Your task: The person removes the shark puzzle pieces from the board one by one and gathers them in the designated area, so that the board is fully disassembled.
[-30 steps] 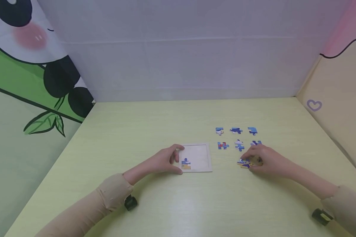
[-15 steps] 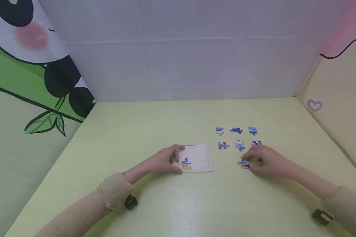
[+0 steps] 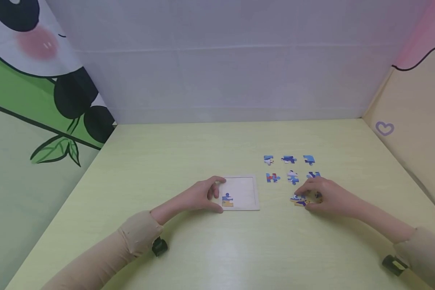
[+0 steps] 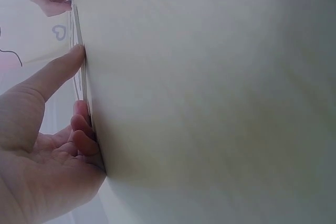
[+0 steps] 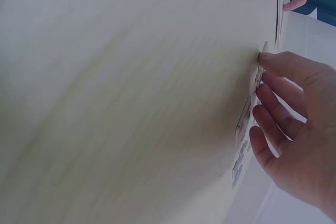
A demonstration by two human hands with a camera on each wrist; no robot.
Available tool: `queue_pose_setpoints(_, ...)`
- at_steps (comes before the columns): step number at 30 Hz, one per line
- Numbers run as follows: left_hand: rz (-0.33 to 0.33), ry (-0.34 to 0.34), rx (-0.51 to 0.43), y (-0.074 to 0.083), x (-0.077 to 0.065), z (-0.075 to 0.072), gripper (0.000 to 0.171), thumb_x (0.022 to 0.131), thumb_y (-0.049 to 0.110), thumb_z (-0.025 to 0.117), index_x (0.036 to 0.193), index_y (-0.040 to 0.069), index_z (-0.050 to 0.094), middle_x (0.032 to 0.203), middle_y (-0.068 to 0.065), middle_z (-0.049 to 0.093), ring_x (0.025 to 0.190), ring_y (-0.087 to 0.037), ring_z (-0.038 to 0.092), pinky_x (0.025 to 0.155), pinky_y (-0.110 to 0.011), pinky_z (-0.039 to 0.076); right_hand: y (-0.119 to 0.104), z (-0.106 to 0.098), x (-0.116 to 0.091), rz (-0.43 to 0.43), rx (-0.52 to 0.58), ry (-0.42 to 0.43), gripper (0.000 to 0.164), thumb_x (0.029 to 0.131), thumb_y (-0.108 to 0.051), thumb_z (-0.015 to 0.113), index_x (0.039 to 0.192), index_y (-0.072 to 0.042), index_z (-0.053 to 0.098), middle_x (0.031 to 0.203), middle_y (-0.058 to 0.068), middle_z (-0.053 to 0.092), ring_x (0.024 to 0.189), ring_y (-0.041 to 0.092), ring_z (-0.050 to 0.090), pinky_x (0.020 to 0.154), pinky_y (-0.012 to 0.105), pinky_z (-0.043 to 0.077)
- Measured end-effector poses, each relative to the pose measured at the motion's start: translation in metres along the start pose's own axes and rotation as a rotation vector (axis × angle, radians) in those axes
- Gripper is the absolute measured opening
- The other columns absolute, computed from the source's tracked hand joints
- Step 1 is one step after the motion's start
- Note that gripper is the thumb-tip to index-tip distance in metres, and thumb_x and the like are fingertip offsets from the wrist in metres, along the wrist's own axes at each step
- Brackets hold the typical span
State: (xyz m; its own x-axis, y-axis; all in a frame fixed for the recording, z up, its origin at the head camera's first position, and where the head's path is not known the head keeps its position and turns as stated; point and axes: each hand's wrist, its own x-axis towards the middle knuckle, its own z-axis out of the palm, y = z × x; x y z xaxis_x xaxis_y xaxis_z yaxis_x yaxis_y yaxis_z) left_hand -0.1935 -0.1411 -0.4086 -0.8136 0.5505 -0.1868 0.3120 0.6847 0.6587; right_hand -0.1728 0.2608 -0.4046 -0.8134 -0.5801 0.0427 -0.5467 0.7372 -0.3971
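A square white puzzle tray lies on the table, with one blue-and-yellow jigsaw piece in its near left corner. My left hand holds the tray's left side, index finger at the far corner and thumb at the near one; in the left wrist view, the thumb touches the tray's edge. To the right, my right hand pinches a blue-and-yellow jigsaw piece at table level, between thumb and index finger. Behind that hand, part of another yellowish piece shows under the palm.
Several blue jigsaw pieces lie in two rows beyond my right hand, among them one with red and a dark blue one. A pale wall closes off the table's far edge, and printed side panels flank it.
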Motion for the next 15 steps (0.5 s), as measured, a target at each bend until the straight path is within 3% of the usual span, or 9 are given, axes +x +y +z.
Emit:
queue_pose_setpoints(4, 0.001, 0.002, -0.007, 0.0, 0.0, 0.0, 0.083, 0.074, 0.024, 0.087, 0.143, 0.009, 0.043, 0.093, 0.001, 0.058, 0.08, -0.012, 0.047, 0.07, -0.02, 0.038, 0.0, -0.001, 0.0, 0.004, -0.004, -0.006, 0.033, 0.078, -0.013, 0.08, 0.109, -0.023, 0.074, 0.107, -0.011, 0.07, 0.098, 0.012, 0.058, 0.079, 0.027, 0.047)
queue_pose_setpoints(11, 0.003, 0.009, -0.003, -0.002, 0.0, 0.001, 0.082, 0.074, 0.023, 0.087, 0.142, 0.01, 0.044, 0.093, 0.002, 0.057, 0.08, -0.012, 0.048, 0.07, -0.02, 0.038, -0.005, -0.006, 0.003, 0.012, -0.007, -0.058, 0.04, 0.076, -0.02, 0.083, 0.115, -0.022, 0.071, 0.113, -0.009, 0.069, 0.111, 0.023, 0.059, 0.096, 0.047, 0.049)
queue_pose_setpoints(15, -0.002, 0.009, -0.01, -0.002, 0.0, 0.001, 0.083, 0.073, 0.023, 0.087, 0.142, 0.01, 0.044, 0.093, 0.002, 0.057, 0.08, -0.012, 0.048, 0.07, -0.02, 0.038, -0.012, -0.007, 0.009, 0.029, 0.015, -0.069, 0.042, 0.078, -0.022, 0.083, 0.118, -0.018, 0.07, 0.116, -0.006, 0.069, 0.114, 0.025, 0.059, 0.098, 0.049, 0.048)
